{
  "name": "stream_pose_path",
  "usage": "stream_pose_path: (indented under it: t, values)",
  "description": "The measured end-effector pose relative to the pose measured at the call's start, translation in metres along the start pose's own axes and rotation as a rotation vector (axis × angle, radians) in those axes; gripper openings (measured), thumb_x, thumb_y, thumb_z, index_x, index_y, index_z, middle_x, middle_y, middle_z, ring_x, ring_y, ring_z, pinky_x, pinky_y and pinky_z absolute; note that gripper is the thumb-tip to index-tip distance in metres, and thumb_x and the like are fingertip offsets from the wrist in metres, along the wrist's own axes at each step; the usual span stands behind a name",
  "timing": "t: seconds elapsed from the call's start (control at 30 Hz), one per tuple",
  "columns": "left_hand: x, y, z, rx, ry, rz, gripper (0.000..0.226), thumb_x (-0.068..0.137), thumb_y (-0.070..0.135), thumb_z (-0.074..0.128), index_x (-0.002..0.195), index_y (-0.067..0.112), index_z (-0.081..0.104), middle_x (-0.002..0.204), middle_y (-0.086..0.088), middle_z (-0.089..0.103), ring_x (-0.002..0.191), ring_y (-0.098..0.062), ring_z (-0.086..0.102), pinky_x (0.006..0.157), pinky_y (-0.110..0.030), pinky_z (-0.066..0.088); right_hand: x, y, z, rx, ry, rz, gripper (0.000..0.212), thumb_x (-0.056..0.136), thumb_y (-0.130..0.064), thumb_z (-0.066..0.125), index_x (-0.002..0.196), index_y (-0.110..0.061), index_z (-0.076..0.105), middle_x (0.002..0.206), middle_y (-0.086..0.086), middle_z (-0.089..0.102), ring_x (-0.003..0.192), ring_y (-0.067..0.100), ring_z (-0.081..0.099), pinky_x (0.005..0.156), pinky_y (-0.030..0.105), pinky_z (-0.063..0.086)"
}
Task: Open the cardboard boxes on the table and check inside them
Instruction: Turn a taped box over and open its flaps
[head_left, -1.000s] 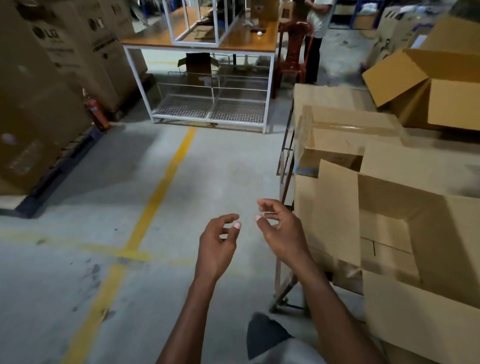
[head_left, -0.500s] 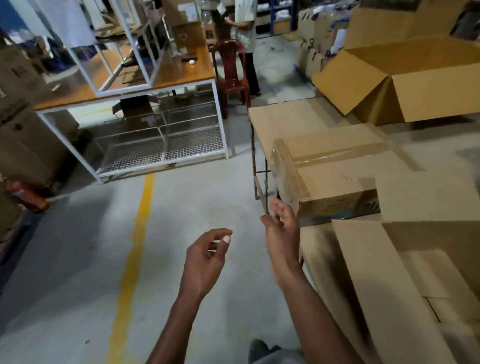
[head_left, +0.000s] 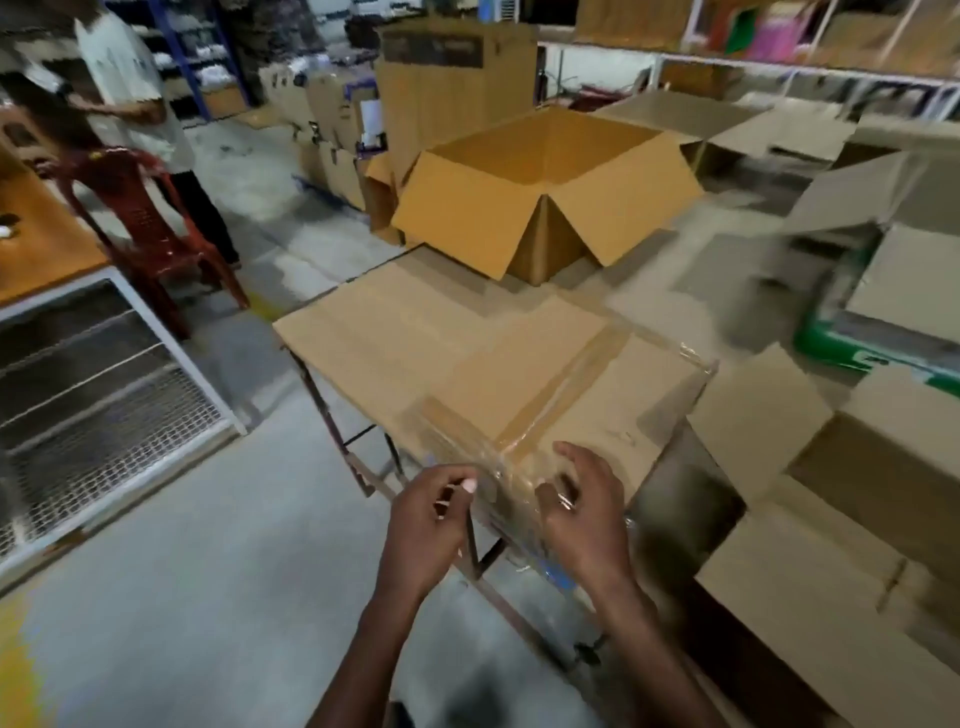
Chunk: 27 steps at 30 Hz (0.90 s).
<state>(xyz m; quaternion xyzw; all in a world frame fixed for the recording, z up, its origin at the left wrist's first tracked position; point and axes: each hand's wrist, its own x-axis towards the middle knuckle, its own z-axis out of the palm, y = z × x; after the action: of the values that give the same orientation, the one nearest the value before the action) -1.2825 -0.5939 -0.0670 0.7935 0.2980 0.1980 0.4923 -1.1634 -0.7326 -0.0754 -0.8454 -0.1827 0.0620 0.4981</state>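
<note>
Two hands: the left hand (head_left: 431, 512) and the right hand (head_left: 584, 506). One taped cardboard box (head_left: 550, 395), sealed. One large open box (head_left: 545, 192) with its flaps spread. At least three more open boxes along the right side, among them one at the near right (head_left: 852, 587), though blur makes the exact number uncertain. One red plastic chair (head_left: 140, 218). One other person (head_left: 140, 114) standing. One surface (head_left: 363, 332) under the boxes
</note>
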Motion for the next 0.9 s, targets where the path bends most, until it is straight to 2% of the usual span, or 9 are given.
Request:
stream_pose_path:
  t: [0.1,0.23,0.33,0.4,0.47,0.53,0.67,0.8,0.9]
  values:
    - [0.05,-0.009,-0.021,-0.003,-0.129,0.101,0.014,0.1,0.031,0.061,0.104,0.036,0.073,0.106,0.022,0.069,0.096,0.004,0.064,0.077,-0.011,0.047,0.012,-0.004,0.019,-0.237,0.017,0.173,0.053,0.089,-0.031,0.067,0.139,-0.035,0.051,0.151,-0.003,0.042,0.142,0.024,0.03,0.115,0.05,0.028]
    - [0.11,-0.023,-0.032,0.138,-0.289,0.213,0.015,0.099,0.033,0.06,0.108,0.033,0.072,0.11,0.019,0.065,0.1,0.0,0.061,0.089,-0.031,0.054,0.031,-0.013,0.033,-0.34,0.062,0.322,0.062,0.087,-0.048,0.063,0.145,-0.042,0.043,0.164,0.0,0.021,0.152,0.028,0.009,0.119,0.059,0.011]
    - [0.142,-0.019,-0.028,0.323,-0.367,0.282,0.022,0.096,0.033,0.061,0.116,0.033,0.07,0.128,0.013,0.057,0.119,-0.013,0.051,0.103,-0.037,0.045,0.044,-0.012,0.031,-0.351,0.138,0.516,0.07,0.081,-0.068,0.062,0.145,-0.049,0.041,0.168,-0.003,0.007,0.152,0.04,-0.001,0.118,0.065,0.004]
    - [0.161,-0.016,-0.025,0.447,-0.356,0.283,0.032,0.095,0.041,0.06,0.127,0.037,0.063,0.148,0.011,0.042,0.135,-0.018,0.035,0.112,-0.039,0.032,0.052,-0.008,0.029,-0.346,0.163,0.615,0.078,0.08,-0.075,0.061,0.149,-0.051,0.034,0.169,-0.002,-0.002,0.151,0.045,-0.006,0.115,0.069,0.007]
    - [0.182,-0.018,-0.02,0.508,-0.389,0.217,0.047,0.094,0.054,0.057,0.139,0.043,0.051,0.161,0.008,0.024,0.146,-0.023,0.022,0.116,-0.044,0.024,0.062,-0.004,0.027,-0.333,0.182,0.658,0.086,0.079,-0.078,0.059,0.154,-0.049,0.027,0.169,0.001,-0.007,0.151,0.048,0.004,0.113,0.069,0.017]
    - [0.2,-0.023,-0.014,0.534,-0.473,0.149,0.062,0.092,0.067,0.053,0.148,0.046,0.038,0.165,0.004,0.015,0.147,-0.029,0.024,0.117,-0.049,0.026,0.073,-0.003,0.029,-0.355,0.215,0.674,0.091,0.079,-0.078,0.06,0.156,-0.047,0.023,0.169,0.003,-0.007,0.148,0.049,0.017,0.112,0.067,0.022]
    - [0.229,-0.034,-0.008,0.536,-0.547,0.145,0.074,0.09,0.073,0.049,0.153,0.043,0.028,0.163,0.003,0.018,0.138,-0.03,0.042,0.106,-0.05,0.044,0.091,-0.008,0.04,-0.385,0.263,0.628,0.093,0.076,-0.076,0.065,0.155,-0.044,0.027,0.168,-0.002,-0.001,0.14,0.049,0.031,0.11,0.062,0.031]
    - [0.271,-0.046,-0.011,0.505,-0.529,0.138,0.076,0.089,0.072,0.051,0.155,0.042,0.025,0.16,0.001,0.026,0.135,-0.03,0.046,0.104,-0.047,0.047,0.115,-0.008,0.047,-0.312,0.297,0.563,0.099,0.072,-0.07,0.072,0.154,-0.04,0.025,0.165,-0.007,0.009,0.137,0.04,0.035,0.107,0.055,0.039]
    - [0.303,-0.053,-0.013,0.436,-0.548,0.09,0.079,0.089,0.066,0.057,0.156,0.044,0.021,0.159,-0.002,0.032,0.135,-0.031,0.048,0.106,-0.045,0.046,0.136,-0.006,0.05,-0.201,0.308,0.631,0.113,0.069,-0.064,0.078,0.156,-0.038,0.012,0.161,0.005,0.026,0.135,0.04,0.04,0.107,0.053,0.04]
